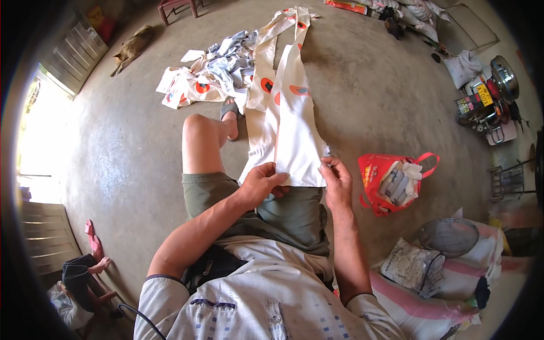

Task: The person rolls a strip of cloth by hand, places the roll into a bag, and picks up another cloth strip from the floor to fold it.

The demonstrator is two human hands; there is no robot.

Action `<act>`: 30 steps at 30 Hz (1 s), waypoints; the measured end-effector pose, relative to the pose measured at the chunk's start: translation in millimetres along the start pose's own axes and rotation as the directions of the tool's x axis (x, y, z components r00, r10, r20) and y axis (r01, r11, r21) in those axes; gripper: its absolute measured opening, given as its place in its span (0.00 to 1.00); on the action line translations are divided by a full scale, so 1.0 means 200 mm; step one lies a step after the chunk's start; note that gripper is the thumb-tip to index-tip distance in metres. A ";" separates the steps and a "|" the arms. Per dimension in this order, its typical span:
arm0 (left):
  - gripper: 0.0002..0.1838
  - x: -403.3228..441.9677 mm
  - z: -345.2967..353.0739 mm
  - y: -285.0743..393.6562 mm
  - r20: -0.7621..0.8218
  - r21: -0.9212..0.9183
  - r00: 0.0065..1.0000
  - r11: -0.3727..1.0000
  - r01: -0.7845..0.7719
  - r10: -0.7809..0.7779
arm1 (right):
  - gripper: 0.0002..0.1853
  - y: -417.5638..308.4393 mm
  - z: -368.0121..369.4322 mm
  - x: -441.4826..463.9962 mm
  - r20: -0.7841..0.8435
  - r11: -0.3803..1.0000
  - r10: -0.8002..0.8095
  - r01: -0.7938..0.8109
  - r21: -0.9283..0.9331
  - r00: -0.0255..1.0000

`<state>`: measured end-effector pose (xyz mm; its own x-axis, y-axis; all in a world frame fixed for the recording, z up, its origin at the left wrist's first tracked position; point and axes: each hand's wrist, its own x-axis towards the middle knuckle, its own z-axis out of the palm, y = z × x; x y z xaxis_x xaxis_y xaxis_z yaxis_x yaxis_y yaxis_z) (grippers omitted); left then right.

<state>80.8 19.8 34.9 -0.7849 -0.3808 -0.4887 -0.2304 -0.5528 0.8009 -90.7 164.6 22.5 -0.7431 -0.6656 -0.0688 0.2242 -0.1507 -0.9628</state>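
A long strip of white cloth [297, 136] with orange and dark printed spots runs from my lap out across the floor. My left hand [262, 182] pinches its near edge at the left corner, thumb on top. At the near right corner my right hand [336, 177] grips the same cloth between thumb and fingers. The near end lies spread between both hands, above my green shorts [292, 218]. Farther out the strip splits into narrower lengths. Beside it on the left, a crumpled heap of grey-blue and white printed fabric [229, 62] lies near my sandalled foot.
A red bag [371, 170] stuffed with light rolled items stands to my right. Large sacks [419, 300] lie at lower right; a motorcycle [493, 102] is parked beyond. A dog [136, 45] lies at upper left. Another person's leg [79, 275] shows at lower left.
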 end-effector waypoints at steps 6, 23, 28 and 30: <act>0.11 -0.04 -0.04 -0.02 -0.014 -0.006 0.998 0.998 -0.055 0.055 | 0.07 -0.02 0.03 -0.07 0.006 1.000 -0.019 0.018 0.025 1.000; 0.10 -0.03 0.29 0.22 0.276 0.617 0.514 0.260 -0.742 0.812 | 0.15 -0.15 0.08 -0.09 -0.052 0.937 -0.111 0.087 -0.338 0.992; 0.12 0.05 0.41 0.14 0.431 0.632 0.490 0.134 -0.763 0.758 | 0.23 -0.28 0.05 -0.08 0.163 0.969 0.162 -0.188 0.162 0.973; 0.13 0.08 0.44 0.09 0.493 0.625 0.478 0.085 -0.776 0.727 | 0.17 -0.27 0.05 -0.07 0.114 0.927 0.257 -0.278 0.251 0.960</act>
<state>14.2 68.7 72.5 -0.8260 -0.2184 0.5197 0.2296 0.7117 0.6639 -85.9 175.0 77.5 -0.5835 -0.7608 -0.2840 0.5730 -0.1380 -0.8078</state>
